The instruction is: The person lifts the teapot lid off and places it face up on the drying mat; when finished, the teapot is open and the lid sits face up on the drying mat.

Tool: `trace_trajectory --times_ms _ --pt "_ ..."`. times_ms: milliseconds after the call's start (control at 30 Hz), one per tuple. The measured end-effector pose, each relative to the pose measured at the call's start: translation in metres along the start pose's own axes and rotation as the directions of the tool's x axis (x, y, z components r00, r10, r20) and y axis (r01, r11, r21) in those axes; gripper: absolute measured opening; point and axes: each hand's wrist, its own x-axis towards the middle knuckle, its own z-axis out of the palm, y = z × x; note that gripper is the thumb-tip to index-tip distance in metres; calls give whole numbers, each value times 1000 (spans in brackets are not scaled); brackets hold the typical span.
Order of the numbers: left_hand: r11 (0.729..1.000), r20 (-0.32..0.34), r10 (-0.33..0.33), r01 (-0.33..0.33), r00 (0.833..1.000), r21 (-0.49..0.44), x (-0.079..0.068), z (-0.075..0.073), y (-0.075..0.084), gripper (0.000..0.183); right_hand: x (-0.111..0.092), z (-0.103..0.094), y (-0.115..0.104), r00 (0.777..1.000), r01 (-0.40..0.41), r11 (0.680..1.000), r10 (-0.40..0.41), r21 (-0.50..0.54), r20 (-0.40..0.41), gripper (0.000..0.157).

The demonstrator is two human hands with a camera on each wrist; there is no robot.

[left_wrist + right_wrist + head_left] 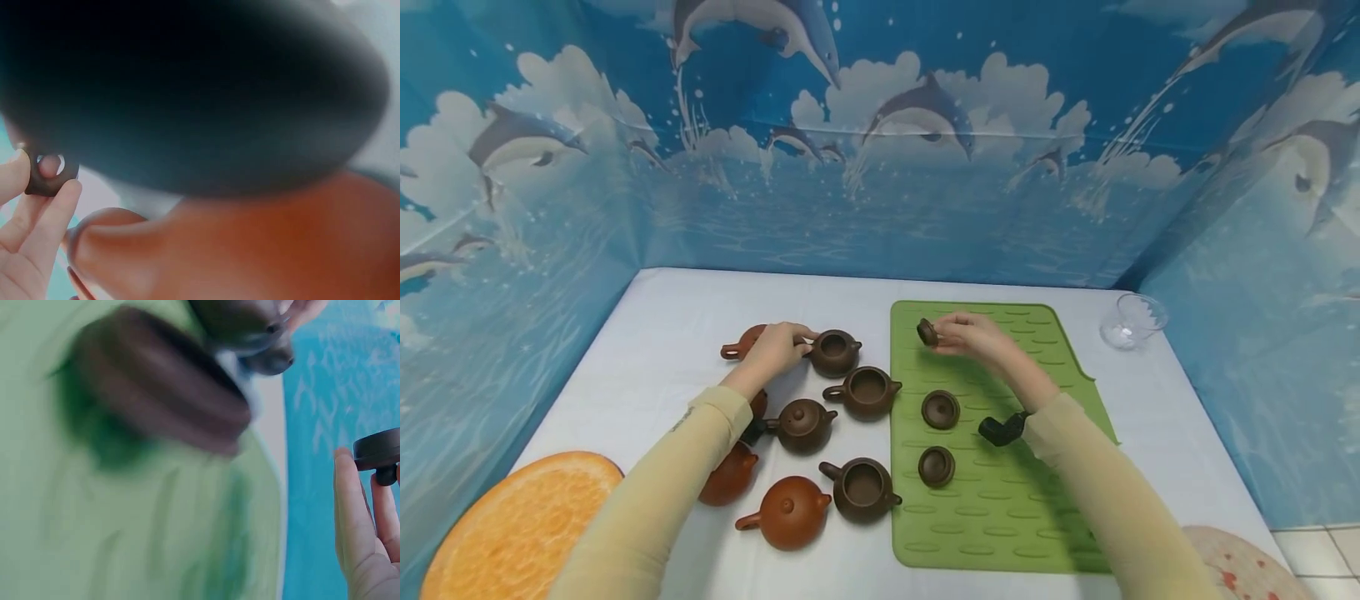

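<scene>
My left hand (pixel 778 350) pinches the handle (pixel 50 182) of a dark brown lidless teapot (pixel 837 363) at the back of the table. Over the green mat (pixel 1022 525), my right hand (pixel 976 337) holds a small dark teapot lid (pixel 927 333) by its knob, tipped on edge. In the right wrist view that lid (pixel 379 449) sits at the fingertips. Two more dark lids, a far lid (pixel 941 409) and a near lid (pixel 937 467), lie on the mat. Nearby stand two other lidless dark teapots, one mid-table (pixel 868 408) and one nearer (pixel 862 504).
A lidded dark teapot (pixel 803 426) and several reddish teapots, including a front one (pixel 790 515), stand at left. A clear glass (pixel 1126 327) is at the back right. An orange round mat (pixel 527 533) lies front left.
</scene>
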Motion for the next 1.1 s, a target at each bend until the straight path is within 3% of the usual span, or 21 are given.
trace_trajectory --times_ms 133,333,467,667,767,967,1100 --pt "1000 -3 0 0 1000 -2 1 0 0 33 -6 -9 20 999 -49 994 47 93 25 43" --pt "1000 -12 2 -2 1000 -8 2 0 -1 33 -4 -13 37 994 -89 955 69 284 80 44" --pt "1000 -12 -14 14 1000 -23 2 1 -2 32 -3 -11 41 993 -87 946 58 311 103 45" --pt "999 4 -20 20 1000 -30 2 1 -1 32 -6 -4 42 994 -97 992 92 79 64 49" --pt "1000 1 -13 13 1000 -28 2 2 0 32 -7 -1 43 995 -96 992 96 -79 -2 50" --pt "1000 -9 -10 10 1000 -29 2 2 1 32 -5 4 42 995 -71 926 40 -371 -91 45" --pt "1000 -3 -13 13 1000 -23 2 0 0 32 -2 7 42 994 -63 888 15 -455 -106 45"
